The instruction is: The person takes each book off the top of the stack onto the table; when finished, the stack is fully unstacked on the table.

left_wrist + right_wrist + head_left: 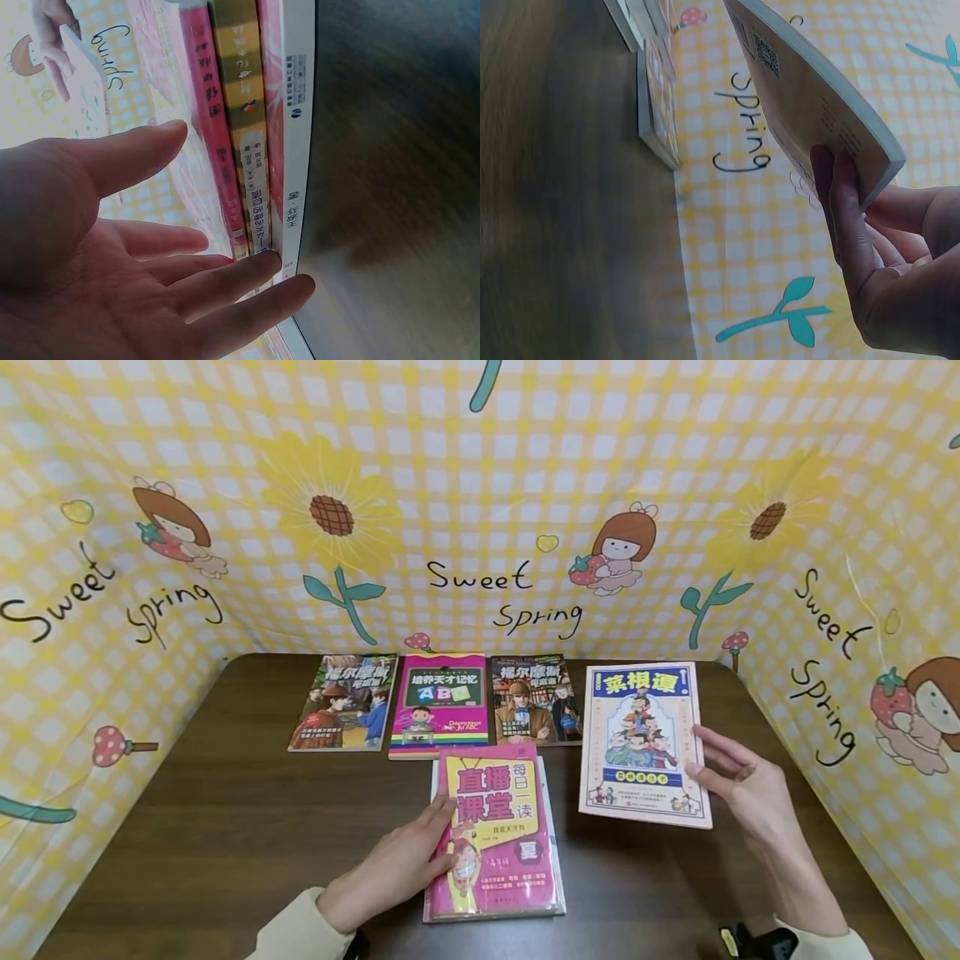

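Note:
My right hand [750, 789] pinches the right edge of a pale book with a blue frame [641, 752], thumb on the cover and fingers beneath. In the right wrist view the book [817, 105] is tilted and off the table, its back cover showing. My left hand [401, 864] lies against the left side of a stack topped by a pink and yellow book [498, 843]. Seen from the left wrist, the fingers [232, 289] are nearly straight and touch the stacked spines [247, 135].
Along the back of the dark wooden table [225, 827] lie a detective comic book [345, 702], a pink ABC book [438, 706] and another detective book [536, 702]. A yellow checked cloth [465, 485] walls the back and sides.

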`<state>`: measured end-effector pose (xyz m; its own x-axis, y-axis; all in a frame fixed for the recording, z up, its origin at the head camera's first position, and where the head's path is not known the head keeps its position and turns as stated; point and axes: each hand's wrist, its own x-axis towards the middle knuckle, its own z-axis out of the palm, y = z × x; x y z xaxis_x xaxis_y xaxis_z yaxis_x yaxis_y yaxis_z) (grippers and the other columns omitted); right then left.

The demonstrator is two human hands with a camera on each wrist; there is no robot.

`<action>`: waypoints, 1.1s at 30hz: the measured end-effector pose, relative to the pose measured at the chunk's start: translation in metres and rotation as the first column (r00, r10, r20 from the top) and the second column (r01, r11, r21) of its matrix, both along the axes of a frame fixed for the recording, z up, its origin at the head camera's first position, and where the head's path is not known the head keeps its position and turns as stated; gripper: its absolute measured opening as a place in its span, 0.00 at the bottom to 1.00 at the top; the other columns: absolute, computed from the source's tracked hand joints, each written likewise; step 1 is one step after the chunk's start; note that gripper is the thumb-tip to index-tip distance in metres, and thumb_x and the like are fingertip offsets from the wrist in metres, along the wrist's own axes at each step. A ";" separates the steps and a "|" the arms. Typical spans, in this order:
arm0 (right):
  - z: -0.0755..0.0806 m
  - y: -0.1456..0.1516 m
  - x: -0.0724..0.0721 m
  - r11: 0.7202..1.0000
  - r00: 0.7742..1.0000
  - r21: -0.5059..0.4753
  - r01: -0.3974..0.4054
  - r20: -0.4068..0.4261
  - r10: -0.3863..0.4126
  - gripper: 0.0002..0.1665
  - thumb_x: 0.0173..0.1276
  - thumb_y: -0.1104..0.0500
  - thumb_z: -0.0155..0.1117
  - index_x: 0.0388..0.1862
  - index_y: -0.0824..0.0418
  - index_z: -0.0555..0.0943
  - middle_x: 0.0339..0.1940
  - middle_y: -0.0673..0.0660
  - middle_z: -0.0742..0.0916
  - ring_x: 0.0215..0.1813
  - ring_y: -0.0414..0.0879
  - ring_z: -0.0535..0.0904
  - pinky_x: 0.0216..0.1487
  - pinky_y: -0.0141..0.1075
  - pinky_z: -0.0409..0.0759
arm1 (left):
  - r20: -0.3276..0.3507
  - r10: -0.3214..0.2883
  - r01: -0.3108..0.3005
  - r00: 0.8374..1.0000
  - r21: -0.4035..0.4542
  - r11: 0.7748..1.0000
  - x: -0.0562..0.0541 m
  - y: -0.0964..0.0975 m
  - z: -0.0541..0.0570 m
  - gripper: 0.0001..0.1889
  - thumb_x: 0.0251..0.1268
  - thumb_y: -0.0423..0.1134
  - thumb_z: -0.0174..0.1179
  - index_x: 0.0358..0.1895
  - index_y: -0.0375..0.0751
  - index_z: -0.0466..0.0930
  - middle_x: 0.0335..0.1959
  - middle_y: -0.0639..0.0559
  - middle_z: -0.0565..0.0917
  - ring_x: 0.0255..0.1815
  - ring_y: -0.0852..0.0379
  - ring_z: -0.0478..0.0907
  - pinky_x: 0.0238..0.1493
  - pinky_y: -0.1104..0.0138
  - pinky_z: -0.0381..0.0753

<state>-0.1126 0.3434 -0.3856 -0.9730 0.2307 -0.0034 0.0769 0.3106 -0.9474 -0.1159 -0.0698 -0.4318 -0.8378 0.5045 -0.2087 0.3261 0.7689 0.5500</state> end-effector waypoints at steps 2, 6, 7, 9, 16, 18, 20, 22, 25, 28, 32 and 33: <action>0.000 0.005 -0.002 1.000 1.000 -0.027 0.014 0.006 -0.014 0.36 0.63 0.59 0.69 0.70 0.61 0.70 0.41 0.34 0.85 0.38 0.35 0.84 0.35 0.31 0.83 | 0.004 -0.001 0.001 1.000 -0.001 1.000 0.000 0.000 0.000 0.37 0.64 0.43 0.63 0.71 0.30 0.59 0.73 0.32 0.57 0.63 0.34 0.69 0.54 0.42 0.74; -0.001 0.014 -0.006 0.998 0.999 -0.048 0.032 0.011 -0.032 0.36 0.63 0.60 0.69 0.70 0.62 0.70 0.39 0.32 0.85 0.35 0.34 0.84 0.33 0.30 0.83 | 0.008 -0.001 0.001 1.000 -0.001 1.000 -0.001 -0.001 0.000 0.37 0.64 0.43 0.63 0.72 0.31 0.59 0.73 0.32 0.57 0.64 0.35 0.69 0.55 0.42 0.74; -0.002 0.016 -0.007 0.998 0.999 -0.061 0.033 0.014 -0.032 0.36 0.63 0.60 0.69 0.70 0.62 0.69 0.38 0.32 0.85 0.35 0.34 0.84 0.32 0.30 0.83 | 0.006 -0.003 0.003 1.000 -0.002 1.000 -0.001 -0.001 0.000 0.37 0.64 0.43 0.63 0.72 0.31 0.59 0.73 0.32 0.57 0.64 0.35 0.69 0.55 0.42 0.74; -0.004 0.020 -0.009 0.997 0.999 -0.070 0.030 0.020 -0.029 0.36 0.63 0.61 0.69 0.70 0.63 0.69 0.37 0.32 0.85 0.34 0.34 0.85 0.32 0.31 0.83 | 0.000 -0.005 0.005 1.000 -0.003 1.000 -0.001 -0.001 0.000 0.37 0.64 0.43 0.63 0.72 0.31 0.59 0.73 0.32 0.57 0.64 0.34 0.69 0.55 0.42 0.74; -0.015 0.031 -0.018 1.000 0.998 -0.020 0.023 0.067 -0.021 0.36 0.65 0.61 0.67 0.71 0.64 0.67 0.37 0.31 0.84 0.35 0.36 0.85 0.34 0.34 0.84 | -0.023 -0.013 0.013 1.000 -0.007 1.000 0.000 -0.001 -0.001 0.37 0.64 0.42 0.64 0.71 0.30 0.60 0.72 0.31 0.58 0.62 0.33 0.70 0.53 0.42 0.75; -0.018 0.032 -0.019 1.000 0.996 0.001 0.020 0.084 -0.020 0.37 0.66 0.60 0.67 0.71 0.64 0.66 0.38 0.31 0.84 0.35 0.36 0.85 0.35 0.35 0.84 | -0.016 -0.011 0.011 1.000 -0.013 1.000 0.000 -0.001 -0.001 0.37 0.64 0.43 0.63 0.71 0.31 0.60 0.73 0.32 0.57 0.62 0.34 0.70 0.53 0.43 0.75; -0.021 0.033 -0.021 1.000 0.995 0.013 0.018 0.102 -0.019 0.37 0.66 0.59 0.67 0.72 0.64 0.65 0.41 0.34 0.84 0.36 0.36 0.85 0.36 0.36 0.85 | -0.013 -0.011 0.011 1.000 -0.019 1.000 0.000 -0.001 -0.001 0.36 0.65 0.43 0.63 0.72 0.31 0.59 0.73 0.32 0.57 0.62 0.34 0.71 0.53 0.43 0.76; -0.023 0.033 -0.022 0.999 0.993 0.037 0.017 0.112 -0.021 0.37 0.66 0.59 0.66 0.72 0.63 0.65 0.45 0.38 0.84 0.37 0.36 0.84 0.37 0.36 0.85 | -0.014 -0.011 0.010 1.000 -0.022 1.000 0.000 -0.001 -0.002 0.37 0.65 0.44 0.63 0.72 0.31 0.59 0.73 0.32 0.57 0.62 0.34 0.71 0.53 0.44 0.76; -0.024 0.034 -0.027 0.998 0.992 0.066 0.016 0.121 -0.024 0.37 0.66 0.58 0.66 0.72 0.62 0.65 0.50 0.44 0.84 0.38 0.35 0.84 0.38 0.37 0.85 | -0.020 -0.010 0.010 1.000 -0.021 1.000 0.000 -0.001 -0.001 0.37 0.64 0.43 0.63 0.72 0.31 0.60 0.73 0.32 0.57 0.61 0.35 0.71 0.52 0.45 0.77; -0.023 0.036 -0.033 0.997 0.991 0.081 0.013 0.131 -0.024 0.37 0.67 0.59 0.66 0.72 0.62 0.65 0.53 0.50 0.84 0.38 0.35 0.84 0.38 0.38 0.85 | -0.023 -0.011 0.011 1.000 -0.016 1.000 0.000 -0.002 -0.001 0.37 0.64 0.43 0.64 0.71 0.31 0.59 0.73 0.32 0.57 0.61 0.35 0.72 0.52 0.45 0.77; -0.023 0.038 -0.042 0.996 0.988 0.093 -0.002 0.153 -0.012 0.36 0.68 0.59 0.65 0.72 0.62 0.65 0.61 0.64 0.80 0.37 0.37 0.85 0.38 0.40 0.85 | -0.022 -0.015 0.015 1.000 -0.018 1.000 0.000 -0.002 -0.001 0.37 0.64 0.43 0.63 0.71 0.31 0.59 0.73 0.32 0.57 0.62 0.35 0.71 0.52 0.45 0.77; -0.023 0.038 -0.044 0.995 0.988 0.097 -0.007 0.155 -0.008 0.36 0.68 0.60 0.64 0.72 0.63 0.65 0.62 0.67 0.78 0.37 0.37 0.85 0.38 0.40 0.85 | -0.024 -0.018 0.018 1.000 -0.020 1.000 0.000 -0.003 -0.001 0.37 0.64 0.43 0.63 0.71 0.31 0.60 0.73 0.32 0.57 0.62 0.35 0.71 0.52 0.44 0.77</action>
